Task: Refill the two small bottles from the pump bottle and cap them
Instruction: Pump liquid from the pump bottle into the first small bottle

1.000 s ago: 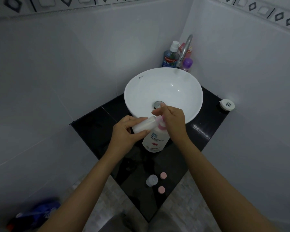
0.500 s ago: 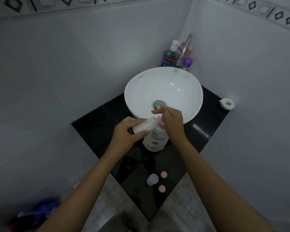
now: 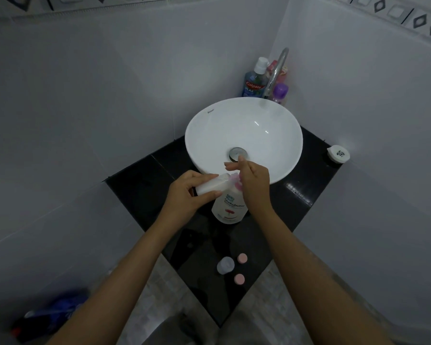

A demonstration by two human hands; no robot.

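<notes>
A white pump bottle (image 3: 230, 207) with a pink pump stands on the black counter (image 3: 139, 188) in front of the basin. My left hand (image 3: 187, 192) holds a small white bottle (image 3: 213, 186) tilted on its side, its mouth at the pump's nozzle. My right hand (image 3: 253, 181) lies palm-down on the pump head, fingers spread. Nearer me on the counter stands a second small clear bottle (image 3: 225, 265), uncapped, with two pink caps (image 3: 242, 258) (image 3: 239, 278) beside it.
A white bowl basin (image 3: 244, 135) with a chrome tap (image 3: 276, 70) sits behind the hands. Mouthwash (image 3: 254, 83) and other bottles stand in the back corner. A small white round object (image 3: 338, 153) sits at the counter's right end. A blue bottle (image 3: 52, 312) lies on the floor.
Both hands and the bottles keep nearly the same pose; my right hand has shifted only slightly on the pump head.
</notes>
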